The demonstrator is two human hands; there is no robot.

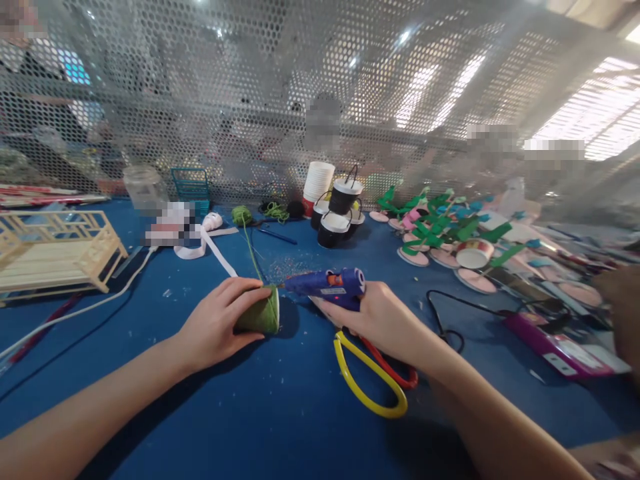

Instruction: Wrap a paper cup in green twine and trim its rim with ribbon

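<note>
- The left of the two hands [215, 323] gripped a green yarn-wrapped cup [261, 317], its fingers over the top and its thumb beneath.
- The cup was tipped sideways near the middle of the blue surface [210, 427], its white rim facing right; whether it rested there could not be told.
- The right hand [383, 320] was closed round the handle of a blue glue gun [325, 283], whose nozzle pointed left at the upper edge of the cup, by the rim; actual contact was too small to make out.
- A green strand [251, 250] ran from the cup back to a ball of green yarn [241, 215].
- Scissors [387, 413] with yellow and red handles lay partly under the right hand.
- White ribbon [221, 255] trailed toward the left hand.
- Behind the glue gun, black cups [333, 230] were grouped just in front of a stack of white cups [320, 177].
- To the right stood pink discs [477, 281] with green pieces [430, 233], and nearer, a purple power strip [555, 343].
- A small wooden frame [53, 257] sat at far left.
</note>
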